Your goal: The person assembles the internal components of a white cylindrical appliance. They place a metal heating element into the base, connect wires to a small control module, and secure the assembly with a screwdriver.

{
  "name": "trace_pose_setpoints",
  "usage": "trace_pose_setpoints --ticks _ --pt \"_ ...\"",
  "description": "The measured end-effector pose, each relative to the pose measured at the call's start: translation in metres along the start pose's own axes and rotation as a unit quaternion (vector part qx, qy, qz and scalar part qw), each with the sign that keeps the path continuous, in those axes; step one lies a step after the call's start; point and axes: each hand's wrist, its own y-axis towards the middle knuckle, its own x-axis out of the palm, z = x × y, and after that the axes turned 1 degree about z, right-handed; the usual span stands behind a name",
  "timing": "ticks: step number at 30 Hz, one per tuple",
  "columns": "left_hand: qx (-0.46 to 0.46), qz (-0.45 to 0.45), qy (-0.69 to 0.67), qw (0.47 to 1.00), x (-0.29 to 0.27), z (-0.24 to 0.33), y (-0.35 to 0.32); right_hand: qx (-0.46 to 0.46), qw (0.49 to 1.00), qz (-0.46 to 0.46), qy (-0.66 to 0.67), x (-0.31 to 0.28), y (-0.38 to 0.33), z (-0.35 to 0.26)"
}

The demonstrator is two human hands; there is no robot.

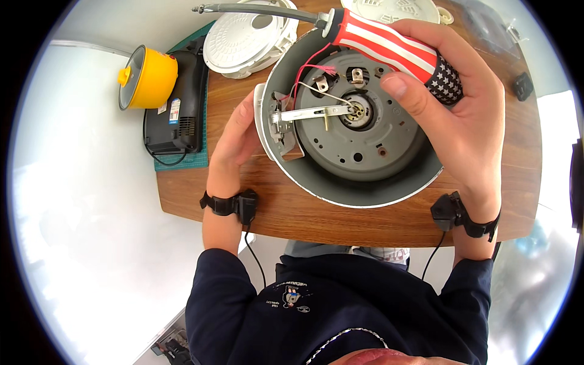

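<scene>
A round, open metal appliance body (365, 198), looking like a rice cooker shell, stands on the wooden table. Inside are a grey round plate, a metal lever arm (313, 114) reaching to its centre, red and white wires, and metal terminals. My left hand (238, 134) grips its left side by the white plastic panel (263, 125); some fingers are hidden behind it. My right hand (453, 97) is closed around the striped red-and-white handle of a screwdriver (389, 45). Its long grey, slightly bent shaft points left above the shell, touching no screw.
A white round plastic cover (246, 39) lies at the back left; another white vented disc (389, 9) is behind the shell. At left, a black vented box (182, 115) and yellow cylinder (159, 79) sit by a green mat (201, 157). Clear plastic (486, 27) lies back right.
</scene>
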Motion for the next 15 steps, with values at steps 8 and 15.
trace_pose_setpoints --ticks 8,15 --pt "0.017 0.052 -0.087 0.995 0.006 -0.005 0.008 0.003 1.0 -0.007 -0.021 0.001 -0.002 -0.001" --pt "0.02 0.052 -0.132 0.99 0.001 -0.011 0.008 -0.202 0.978 0.007 -0.045 0.0 0.017 0.015"
